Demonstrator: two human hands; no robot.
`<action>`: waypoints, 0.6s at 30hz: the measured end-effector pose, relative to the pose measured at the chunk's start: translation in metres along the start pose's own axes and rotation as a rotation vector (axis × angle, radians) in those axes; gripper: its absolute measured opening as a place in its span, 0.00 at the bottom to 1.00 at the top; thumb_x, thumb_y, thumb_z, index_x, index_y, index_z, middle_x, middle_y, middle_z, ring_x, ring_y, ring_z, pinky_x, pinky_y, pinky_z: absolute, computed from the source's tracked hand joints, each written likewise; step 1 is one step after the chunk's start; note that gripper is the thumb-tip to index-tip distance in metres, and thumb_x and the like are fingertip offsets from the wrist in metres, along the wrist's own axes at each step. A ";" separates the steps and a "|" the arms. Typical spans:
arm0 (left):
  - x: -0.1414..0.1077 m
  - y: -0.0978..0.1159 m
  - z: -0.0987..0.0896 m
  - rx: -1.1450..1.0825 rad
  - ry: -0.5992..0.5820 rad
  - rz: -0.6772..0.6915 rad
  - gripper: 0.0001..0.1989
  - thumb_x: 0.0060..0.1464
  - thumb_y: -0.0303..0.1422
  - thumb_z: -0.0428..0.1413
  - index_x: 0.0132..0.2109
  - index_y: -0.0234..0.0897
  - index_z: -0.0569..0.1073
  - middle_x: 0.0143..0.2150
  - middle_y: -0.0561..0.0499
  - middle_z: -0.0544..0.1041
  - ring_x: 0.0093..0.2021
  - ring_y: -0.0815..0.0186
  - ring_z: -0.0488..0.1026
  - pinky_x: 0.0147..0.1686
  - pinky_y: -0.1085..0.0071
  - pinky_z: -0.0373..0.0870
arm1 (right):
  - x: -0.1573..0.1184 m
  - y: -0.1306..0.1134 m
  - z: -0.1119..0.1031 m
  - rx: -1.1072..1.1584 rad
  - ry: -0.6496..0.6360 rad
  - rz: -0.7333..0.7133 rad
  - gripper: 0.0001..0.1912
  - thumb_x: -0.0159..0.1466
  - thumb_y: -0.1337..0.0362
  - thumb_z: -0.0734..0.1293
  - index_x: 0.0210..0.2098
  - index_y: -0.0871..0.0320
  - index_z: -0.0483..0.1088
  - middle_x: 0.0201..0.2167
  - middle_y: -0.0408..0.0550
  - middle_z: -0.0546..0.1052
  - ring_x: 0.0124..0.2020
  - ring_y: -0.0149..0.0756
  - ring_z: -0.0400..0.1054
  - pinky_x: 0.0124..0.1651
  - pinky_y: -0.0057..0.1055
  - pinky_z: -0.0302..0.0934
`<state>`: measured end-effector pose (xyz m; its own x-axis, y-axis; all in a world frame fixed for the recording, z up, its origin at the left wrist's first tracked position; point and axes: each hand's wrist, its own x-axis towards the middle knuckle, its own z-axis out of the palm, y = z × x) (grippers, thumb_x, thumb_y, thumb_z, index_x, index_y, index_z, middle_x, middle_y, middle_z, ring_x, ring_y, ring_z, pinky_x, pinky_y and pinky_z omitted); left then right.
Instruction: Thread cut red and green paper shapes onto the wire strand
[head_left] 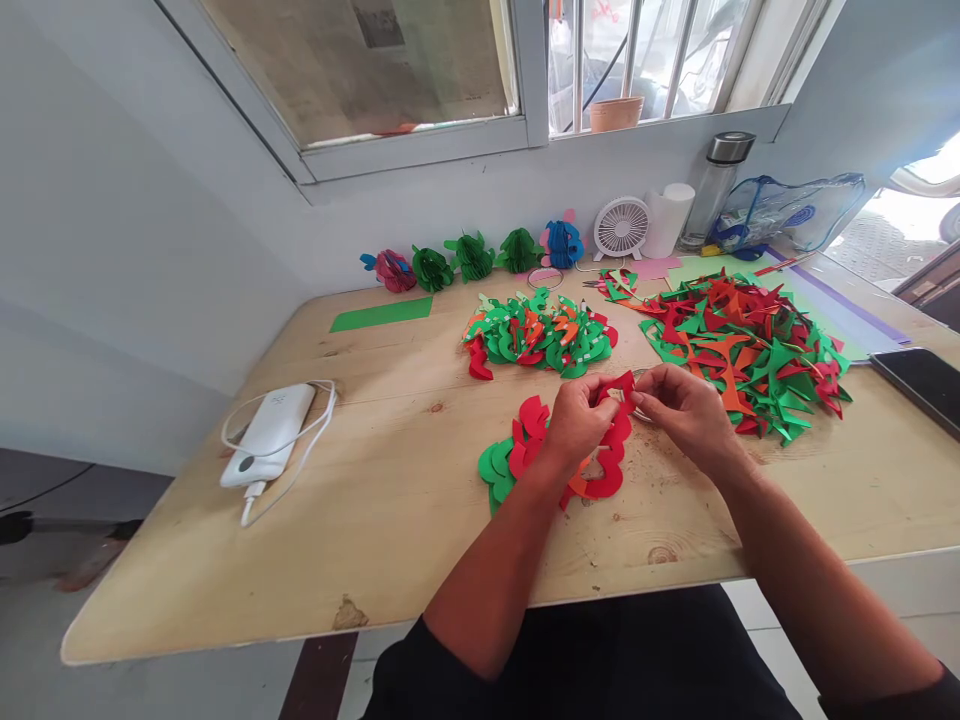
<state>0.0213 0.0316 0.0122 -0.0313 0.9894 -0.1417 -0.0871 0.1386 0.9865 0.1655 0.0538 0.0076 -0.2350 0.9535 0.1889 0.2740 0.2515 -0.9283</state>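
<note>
A red paper cutout [622, 385] with a small whitish strip on it is pinched in my left hand [579, 420]. Right at its edge, the thumb and fingers of my right hand [686, 405] are pressed together; whatever is between them is too small to make out. Below my hands, more scalloped red cutouts [606, 480] lie on the wooden table [375, 500], with an orange piece among them. Green cutouts [495, 470] sit left of these, partly covered by my left forearm. Part of a ring [643, 412], perhaps a tape roll, shows behind my right fingers.
Beyond my hands is a heap of green, red and orange cutouts [540, 335]. Paper scraps [735, 350] pile up to the right, near a phone [919, 385]. A white power bank [270, 435] with cable lies left. Folded paper figures [472, 257] and a small fan [622, 228] line the wall.
</note>
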 end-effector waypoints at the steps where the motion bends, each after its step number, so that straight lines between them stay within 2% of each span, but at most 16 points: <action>1: 0.000 0.000 0.000 0.009 0.000 0.005 0.17 0.45 0.26 0.52 0.43 0.31 0.77 0.22 0.56 0.68 0.20 0.77 0.59 0.19 0.81 0.55 | 0.000 -0.002 0.000 0.016 -0.017 0.016 0.08 0.55 0.59 0.67 0.28 0.57 0.67 0.23 0.42 0.69 0.23 0.29 0.60 0.25 0.28 0.56; 5: -0.002 0.001 0.000 0.020 0.002 0.012 0.19 0.45 0.25 0.52 0.46 0.31 0.77 0.21 0.56 0.66 0.20 0.77 0.59 0.19 0.80 0.55 | 0.001 -0.005 0.000 0.026 -0.040 0.040 0.09 0.56 0.58 0.66 0.28 0.58 0.67 0.21 0.40 0.66 0.22 0.27 0.56 0.23 0.26 0.51; 18: 0.003 -0.004 0.000 0.006 -0.017 0.024 0.16 0.44 0.26 0.52 0.41 0.32 0.77 0.24 0.54 0.70 0.21 0.76 0.61 0.20 0.80 0.55 | 0.003 -0.002 -0.002 0.054 0.009 0.071 0.11 0.56 0.56 0.67 0.28 0.58 0.68 0.21 0.41 0.67 0.21 0.27 0.56 0.21 0.26 0.51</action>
<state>0.0217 0.0336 0.0075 -0.0168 0.9930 -0.1169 -0.0807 0.1152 0.9901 0.1658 0.0560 0.0108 -0.2082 0.9700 0.1251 0.2390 0.1745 -0.9552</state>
